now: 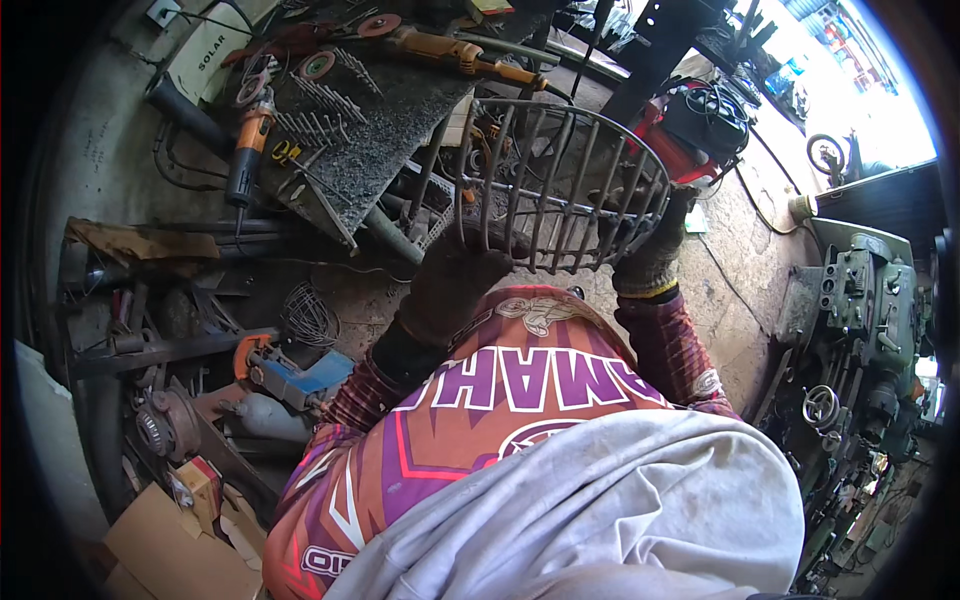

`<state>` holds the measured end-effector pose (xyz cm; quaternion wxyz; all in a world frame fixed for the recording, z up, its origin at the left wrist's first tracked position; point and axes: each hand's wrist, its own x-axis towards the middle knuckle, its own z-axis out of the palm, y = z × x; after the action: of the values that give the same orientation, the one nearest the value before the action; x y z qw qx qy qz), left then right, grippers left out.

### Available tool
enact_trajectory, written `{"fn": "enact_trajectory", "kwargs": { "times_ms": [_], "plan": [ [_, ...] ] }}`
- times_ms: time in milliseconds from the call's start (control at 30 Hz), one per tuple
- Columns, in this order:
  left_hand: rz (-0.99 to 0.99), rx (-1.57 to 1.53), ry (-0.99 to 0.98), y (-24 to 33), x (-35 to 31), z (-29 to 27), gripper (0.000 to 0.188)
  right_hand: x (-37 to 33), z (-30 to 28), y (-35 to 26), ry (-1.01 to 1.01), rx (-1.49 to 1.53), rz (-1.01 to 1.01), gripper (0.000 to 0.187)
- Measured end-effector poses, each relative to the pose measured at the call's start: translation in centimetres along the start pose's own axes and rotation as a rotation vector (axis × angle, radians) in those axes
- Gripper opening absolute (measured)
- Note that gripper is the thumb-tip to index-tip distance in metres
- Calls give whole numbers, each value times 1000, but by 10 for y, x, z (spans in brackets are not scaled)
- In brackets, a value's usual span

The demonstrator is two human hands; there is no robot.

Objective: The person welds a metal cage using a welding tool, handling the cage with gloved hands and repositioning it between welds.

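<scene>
A round cage of rusty metal rods (545, 170), open and basket-shaped, is held up in front of my chest. My left hand (450, 280), in a dark glove, grips its near lower rods on the left side. On the right side my right hand (648, 262), in a dark glove with a yellow cuff, holds the rim and rods. Both sleeves are purple and red patterned. A grey cloth over my lap (600, 510) fills the lower middle of the picture.
A dark workbench (390, 125) beyond the cage carries short metal rods, an orange angle grinder (245, 150) and a second grinder (450, 50). A red machine (690, 125) stands at the right rear and a green machine tool (865, 300) at the right. Scrap, a blue tool (300, 375) and cardboard (170, 550) lie left.
</scene>
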<state>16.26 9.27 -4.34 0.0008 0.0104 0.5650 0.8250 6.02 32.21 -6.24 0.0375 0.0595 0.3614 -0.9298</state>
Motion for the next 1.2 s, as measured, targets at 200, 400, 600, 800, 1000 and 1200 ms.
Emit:
{"fn": "enact_trajectory", "kwargs": {
  "times_ms": [200, 400, 600, 800, 1000, 1200],
  "plan": [
    [329, 475, 80, 2, 7, -2, 17, 2, -13, 5, 24, -20, -12, 53],
    [51, 60, 124, -8, 6, 2, 18, 1, -12, 7, 55, -73, -20, 55],
    [72, 360, 118, 4, -2, 18, 12, 8, -28, 10, -21, -31, 60, 68],
    [86, 63, 205, -21, 2, 6, 11, 19, -58, 20, -254, -590, -116, 61],
    [-50, -504, 137, -14, 19, -9, 31, 19, -76, 29, -375, -1537, -616, 53],
    [-263, -800, 143, -6, 35, -4, 42, -11, -49, 5, -445, -91, 229, 75]
  ]
}}
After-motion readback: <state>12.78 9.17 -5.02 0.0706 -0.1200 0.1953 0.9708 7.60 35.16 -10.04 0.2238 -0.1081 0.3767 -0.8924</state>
